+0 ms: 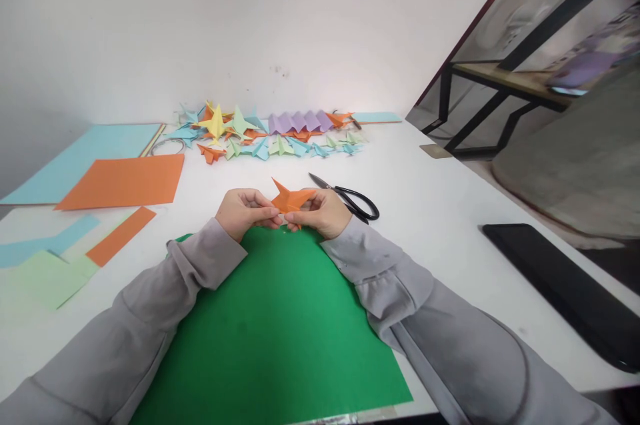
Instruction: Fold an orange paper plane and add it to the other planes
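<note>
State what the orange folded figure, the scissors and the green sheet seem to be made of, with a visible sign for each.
Orange folded figure: thin matte paper, judging by its sharp creases. Scissors: likely metal blades, slim and grey, with glossy black handles, probably plastic or coated. Green sheet: matte paper or thin card, lying flat with straight edges.

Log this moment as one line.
left hand: pinches orange origami | right hand: same | under: green sheet | near right hand: scissors | back: origami pile
</note>
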Available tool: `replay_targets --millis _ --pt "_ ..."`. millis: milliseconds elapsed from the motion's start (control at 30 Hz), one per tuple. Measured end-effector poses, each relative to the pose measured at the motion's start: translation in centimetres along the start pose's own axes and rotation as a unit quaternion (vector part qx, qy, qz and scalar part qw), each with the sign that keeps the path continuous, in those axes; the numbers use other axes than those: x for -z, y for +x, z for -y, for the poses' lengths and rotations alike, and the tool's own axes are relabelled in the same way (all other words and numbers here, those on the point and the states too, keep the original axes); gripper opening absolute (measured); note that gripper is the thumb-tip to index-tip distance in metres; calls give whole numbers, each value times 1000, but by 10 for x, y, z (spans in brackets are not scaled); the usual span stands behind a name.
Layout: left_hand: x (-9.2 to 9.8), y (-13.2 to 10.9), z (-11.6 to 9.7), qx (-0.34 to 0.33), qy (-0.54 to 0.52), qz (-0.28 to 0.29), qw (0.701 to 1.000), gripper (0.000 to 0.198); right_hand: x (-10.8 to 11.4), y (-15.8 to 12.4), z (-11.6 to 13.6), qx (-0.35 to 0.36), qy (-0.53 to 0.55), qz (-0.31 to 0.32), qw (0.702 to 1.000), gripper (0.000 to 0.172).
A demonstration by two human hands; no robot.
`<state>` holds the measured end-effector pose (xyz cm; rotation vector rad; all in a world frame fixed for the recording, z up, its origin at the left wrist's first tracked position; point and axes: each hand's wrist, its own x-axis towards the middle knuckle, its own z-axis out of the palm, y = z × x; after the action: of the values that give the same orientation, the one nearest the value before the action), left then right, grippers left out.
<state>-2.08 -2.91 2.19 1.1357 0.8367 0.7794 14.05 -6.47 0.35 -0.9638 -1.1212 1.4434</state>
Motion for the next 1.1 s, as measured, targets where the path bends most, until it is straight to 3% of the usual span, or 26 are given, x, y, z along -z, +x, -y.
replay_targets --millis 367,1100 --pt "1 2 2 6 9 -9 1000 30 1 2 -4 20 -10 -50 999 31" --pt "-5 -1 1 -8 29 -26 999 31 5 2 -6 -10 24 -57 998 31"
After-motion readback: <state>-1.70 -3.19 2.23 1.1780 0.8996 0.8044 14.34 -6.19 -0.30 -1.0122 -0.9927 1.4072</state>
